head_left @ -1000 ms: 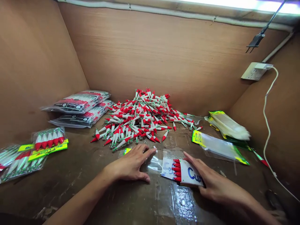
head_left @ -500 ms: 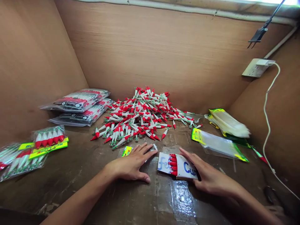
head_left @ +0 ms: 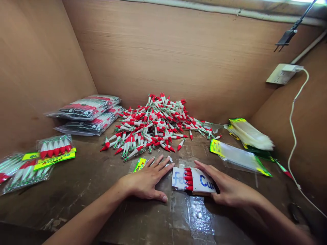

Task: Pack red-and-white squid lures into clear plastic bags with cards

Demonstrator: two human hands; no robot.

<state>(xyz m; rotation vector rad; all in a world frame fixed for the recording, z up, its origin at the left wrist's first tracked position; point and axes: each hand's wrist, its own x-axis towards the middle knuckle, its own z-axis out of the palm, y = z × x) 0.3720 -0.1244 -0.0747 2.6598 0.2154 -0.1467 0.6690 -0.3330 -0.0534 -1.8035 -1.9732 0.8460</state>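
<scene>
My left hand point(head_left: 150, 180) lies flat with fingers spread over a clear bag with a yellow "LURE" header point(head_left: 140, 164), covering most of it. My right hand point(head_left: 226, 187) grips the right end of a white cardboard sleeve point(head_left: 201, 183) with blue handwriting, thumb at the near side and fingers at the far side. Red tips of several fishing lures point(head_left: 188, 178) show in the sleeve's opening, facing my left hand. Behind both hands rises a big heap of loose red-and-white squid lures point(head_left: 155, 124) with green hooks.
Filled lure packs point(head_left: 55, 148) lie at the left, with larger stacked bags point(head_left: 87, 110) behind them. On the right are flat header bags point(head_left: 237, 158) and a stack of more bags point(head_left: 251, 134). A white cable point(head_left: 292, 126) hangs from a wall socket point(head_left: 282, 74); a black plug point(head_left: 286, 37) dangles above.
My left hand has shifted very slightly right, towards the sleeve, uncovering a bit more of the yellow header. The right hand keeps its grip; the camera view has tilted a little.
</scene>
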